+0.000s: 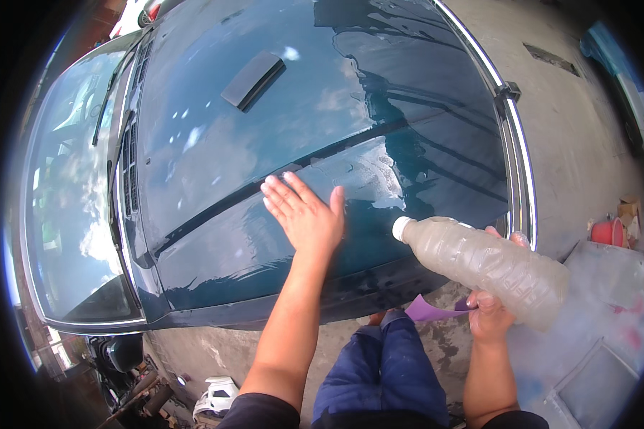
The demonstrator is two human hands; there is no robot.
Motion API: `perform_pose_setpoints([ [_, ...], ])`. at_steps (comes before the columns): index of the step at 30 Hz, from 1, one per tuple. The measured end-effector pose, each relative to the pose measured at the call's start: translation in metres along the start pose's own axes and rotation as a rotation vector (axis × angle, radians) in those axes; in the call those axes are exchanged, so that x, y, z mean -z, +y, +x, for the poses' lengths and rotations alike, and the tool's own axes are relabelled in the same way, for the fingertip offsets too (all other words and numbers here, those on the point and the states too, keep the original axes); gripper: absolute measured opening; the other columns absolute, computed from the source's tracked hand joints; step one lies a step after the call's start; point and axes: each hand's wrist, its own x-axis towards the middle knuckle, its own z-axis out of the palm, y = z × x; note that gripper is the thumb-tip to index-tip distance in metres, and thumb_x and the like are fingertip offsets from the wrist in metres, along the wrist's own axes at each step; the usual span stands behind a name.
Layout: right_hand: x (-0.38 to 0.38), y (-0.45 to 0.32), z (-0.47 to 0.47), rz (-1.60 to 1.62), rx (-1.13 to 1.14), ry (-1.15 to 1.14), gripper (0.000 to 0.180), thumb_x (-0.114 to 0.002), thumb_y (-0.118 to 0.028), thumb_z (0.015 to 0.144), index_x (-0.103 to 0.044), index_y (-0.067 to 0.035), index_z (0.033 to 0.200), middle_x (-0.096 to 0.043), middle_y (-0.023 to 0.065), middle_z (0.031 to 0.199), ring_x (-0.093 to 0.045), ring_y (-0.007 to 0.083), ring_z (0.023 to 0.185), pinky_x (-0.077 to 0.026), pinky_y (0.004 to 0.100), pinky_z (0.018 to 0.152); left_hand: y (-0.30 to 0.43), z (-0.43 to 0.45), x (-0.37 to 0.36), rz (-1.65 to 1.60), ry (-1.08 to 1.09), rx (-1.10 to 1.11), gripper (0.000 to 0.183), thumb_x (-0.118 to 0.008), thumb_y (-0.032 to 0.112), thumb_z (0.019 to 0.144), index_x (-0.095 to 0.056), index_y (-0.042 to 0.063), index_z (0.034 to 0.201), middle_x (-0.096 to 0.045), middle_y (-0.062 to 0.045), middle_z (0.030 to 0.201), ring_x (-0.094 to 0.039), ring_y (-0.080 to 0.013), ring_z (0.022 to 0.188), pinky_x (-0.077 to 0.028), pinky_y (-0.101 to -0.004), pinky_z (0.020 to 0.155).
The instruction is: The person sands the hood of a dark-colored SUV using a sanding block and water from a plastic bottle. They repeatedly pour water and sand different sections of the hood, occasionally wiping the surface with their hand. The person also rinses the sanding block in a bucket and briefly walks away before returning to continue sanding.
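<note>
My left hand (311, 217) rests palm down, fingers spread, on the wet dark blue-green front fender (236, 246) of a car. It lies beside the dark gap along the hood (214, 145). My right hand (491, 316) grips a ribbed plastic bottle (477, 257) of cloudy liquid. The bottle is tilted, its white-rimmed mouth towards the fender. A bent purple sheet (434, 312), possibly sandpaper, is also pinched in my right fingers. Between hand and bottle, a film of water (373, 171) spreads on the paint. A dark rectangular sanding block (252, 80) lies on the hood.
The windshield (70, 204) and wiper (110, 96) are at left. A chrome-trimmed car front edge (520, 145) curves along the right. A red container (607, 231) and a paint-stained surface (612, 273) are at lower right. A white molded part (217, 397) sits on the floor below.
</note>
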Motion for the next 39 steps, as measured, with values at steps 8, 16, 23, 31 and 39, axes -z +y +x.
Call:
perform_pose_setpoints([
  [8,0.025,-0.015,0.009,-0.104,0.089,0.066,0.105,-0.085,-0.045,0.075,-0.023,-0.007,0.151,-0.034,0.0093,0.149,-0.044,0.0368,0.135,-0.044,0.0496,0.106,0.168,0.000,-0.015,-0.278,-0.177,-0.667,0.085,-0.041,0.059,0.096,-0.027,-0.003,0.151,-0.022,-0.022,0.160,-0.010,-0.0371,0.151,-0.006,-0.0492,0.122],
  [16,0.046,-0.010,0.001,-0.057,0.044,0.107,0.106,-0.084,-0.046,0.075,-0.023,-0.006,0.151,-0.039,0.0149,0.145,-0.045,0.0345,0.133,-0.046,0.0479,0.105,-0.019,0.033,0.006,-0.017,-0.009,-0.202,0.082,-0.050,0.050,0.096,-0.022,-0.003,0.153,-0.015,-0.024,0.161,-0.007,-0.0384,0.151,-0.004,-0.0551,0.120],
  [23,0.043,0.000,0.001,-0.077,0.079,0.153,0.103,-0.084,-0.044,0.076,-0.025,-0.006,0.151,-0.038,0.0177,0.147,-0.045,0.0347,0.133,-0.048,0.0466,0.104,0.012,0.110,-0.005,0.054,0.068,-0.025,0.086,-0.034,0.059,0.100,-0.022,-0.009,0.151,-0.018,-0.027,0.159,-0.009,-0.0378,0.151,-0.007,-0.0500,0.121],
  [31,0.029,-0.009,0.011,-0.071,0.094,0.143,0.098,-0.083,-0.043,0.076,-0.030,-0.003,0.149,-0.049,0.0168,0.139,-0.056,0.0266,0.121,-0.056,0.0278,0.073,0.118,0.084,-0.008,-0.157,-0.064,-0.641,0.080,-0.038,0.057,0.098,-0.027,0.000,0.153,-0.021,-0.018,0.161,-0.012,-0.0318,0.152,-0.008,-0.0453,0.122],
  [39,0.037,0.021,0.039,0.173,-0.122,0.229,0.076,-0.079,-0.041,0.079,-0.044,-0.003,0.136,-0.060,0.0063,0.113,-0.058,0.0102,0.080,-0.041,0.0189,0.057,-0.075,-0.008,0.027,-0.032,-0.164,-0.295,0.077,-0.052,0.044,0.096,-0.027,-0.001,0.152,-0.021,-0.019,0.161,-0.013,-0.0348,0.151,-0.008,-0.0504,0.121],
])
